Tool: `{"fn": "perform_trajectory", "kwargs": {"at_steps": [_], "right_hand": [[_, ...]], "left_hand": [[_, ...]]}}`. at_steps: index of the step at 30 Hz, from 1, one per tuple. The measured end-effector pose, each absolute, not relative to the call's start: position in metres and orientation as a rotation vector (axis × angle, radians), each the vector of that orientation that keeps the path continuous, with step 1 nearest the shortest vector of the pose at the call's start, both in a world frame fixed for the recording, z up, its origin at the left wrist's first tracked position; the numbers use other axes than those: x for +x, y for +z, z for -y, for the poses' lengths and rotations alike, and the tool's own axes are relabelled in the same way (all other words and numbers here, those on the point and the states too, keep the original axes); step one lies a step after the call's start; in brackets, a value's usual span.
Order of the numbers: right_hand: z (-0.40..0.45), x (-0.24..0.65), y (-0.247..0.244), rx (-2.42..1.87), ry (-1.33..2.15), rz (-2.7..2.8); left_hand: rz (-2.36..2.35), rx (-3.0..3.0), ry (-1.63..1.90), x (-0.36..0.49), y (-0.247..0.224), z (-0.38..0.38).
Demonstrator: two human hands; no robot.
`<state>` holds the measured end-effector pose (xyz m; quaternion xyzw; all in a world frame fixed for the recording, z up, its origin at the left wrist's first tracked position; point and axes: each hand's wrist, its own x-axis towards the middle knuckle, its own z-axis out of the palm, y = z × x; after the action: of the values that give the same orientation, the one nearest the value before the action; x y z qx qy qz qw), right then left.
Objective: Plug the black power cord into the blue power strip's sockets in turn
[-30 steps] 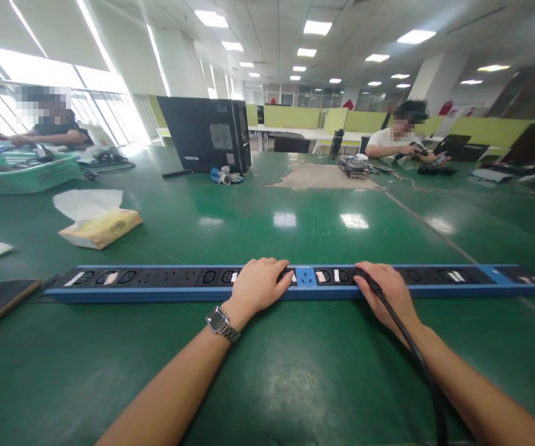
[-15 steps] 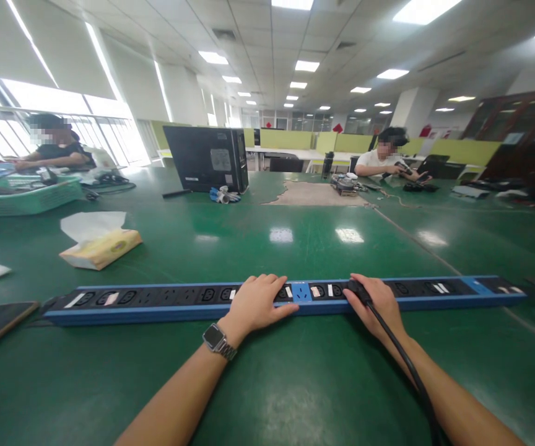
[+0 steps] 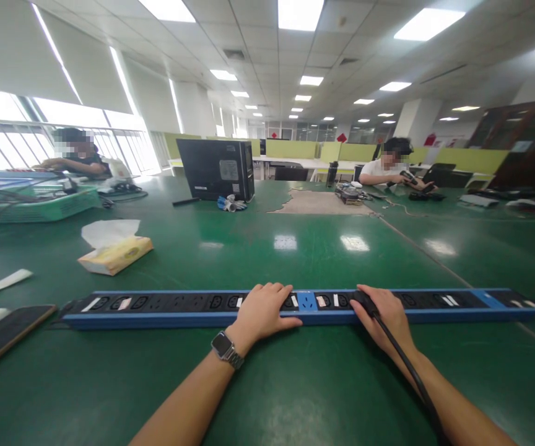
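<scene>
A long blue and black power strip (image 3: 179,303) lies across the green table in front of me. My left hand (image 3: 265,311) grips its middle, fingers over the far edge and thumb on the near side, just left of a blue socket (image 3: 306,302). My right hand (image 3: 383,314) pinches a black plug (image 3: 363,301) at a socket right of the middle. How deep the plug sits cannot be made out. From the plug a thick black cable (image 3: 409,367) runs over my right wrist toward the bottom edge.
A yellow tissue box (image 3: 123,255) stands at left, behind the strip. Farther back are a green basket (image 3: 39,207), a black computer case (image 3: 216,170) and gloves (image 3: 231,203). Two people sit across the table. A dark board (image 3: 10,331) lies at the left edge.
The whole view has shifted, so the strip and both hands appear slightly lower and farther right. Both hands keep their holds on the strip and the plug.
</scene>
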<state>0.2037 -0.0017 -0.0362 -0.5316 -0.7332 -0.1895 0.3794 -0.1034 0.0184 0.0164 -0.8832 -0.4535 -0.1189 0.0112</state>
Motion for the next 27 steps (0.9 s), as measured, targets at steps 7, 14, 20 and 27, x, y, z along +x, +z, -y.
{"fn": "perform_trajectory", "kwargs": {"at_steps": [7,14,20,27], "right_hand": [[-0.003,0.204,-0.034,-1.322,-0.502,1.899],[-0.001,0.207,-0.034,-1.284,-0.493,1.911],[-0.004,0.206,-0.046,-1.308,-0.46,1.886],[-0.006,0.209,-0.053,-1.315,-0.418,1.91]], "left_hand": [[1.445,-2.766,-0.354,-0.103,0.018,-0.017],[1.518,-2.807,-0.349,-0.104,0.019,-0.017],[1.579,-2.836,-0.361,-0.107,0.013,-0.019],[1.56,-2.9,-0.362,-0.111,0.007,-0.023]]}}
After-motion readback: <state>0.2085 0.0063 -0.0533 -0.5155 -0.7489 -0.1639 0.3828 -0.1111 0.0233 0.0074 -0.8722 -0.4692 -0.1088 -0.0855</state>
